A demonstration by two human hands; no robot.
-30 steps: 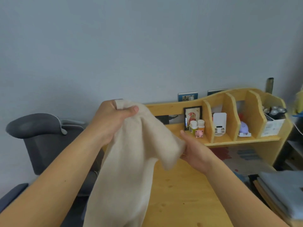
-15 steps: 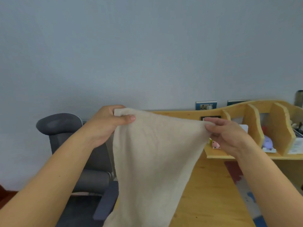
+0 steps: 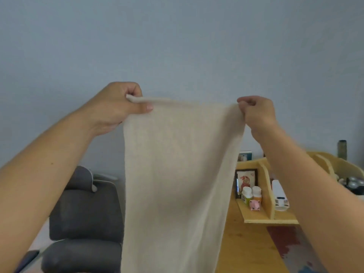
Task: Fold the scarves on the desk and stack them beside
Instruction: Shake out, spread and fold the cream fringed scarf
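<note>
Item: cream scarf [image 3: 177, 184], plain knit, one piece. Held up in the air in front of the pale grey-blue wall [image 3: 177, 46], spread flat across its width, top edge level and taut between the two hands. The cloth hangs straight down from that edge and runs out of the bottom of the head view; its lower end cannot be seen. It hangs in front of the left part of the counter [image 3: 246, 249].

Left hand [image 3: 120, 107]: raised at the scarf's upper left corner. Fingers curled over the top edge, thumb pressed along the front of the cloth, so the corner is pinched between thumb and fingers. A small roll of fabric shows just above the thumb.

Right hand [image 3: 258, 113]: raised at the upper right corner, level with the left. Fingers bent and clamped on the corner of the cloth; the back of the hand faces the camera.

Surroundings:
- Wooden counter, light yellow, lower right, partly hidden by the scarf and the right forearm.
- Wooden shelf unit [image 3: 266, 219] with upright dividers, standing on the counter against the wall.
- In its left compartment: a small framed picture [image 3: 246, 179], two white bottles [image 3: 251, 195], and a pink pig figure [image 3: 255, 204] in front of them.
- In the next compartment: a white device [image 3: 279, 196].
- Grey office chair [image 3: 82, 213], lower left, beside the counter and behind the left forearm.
</note>
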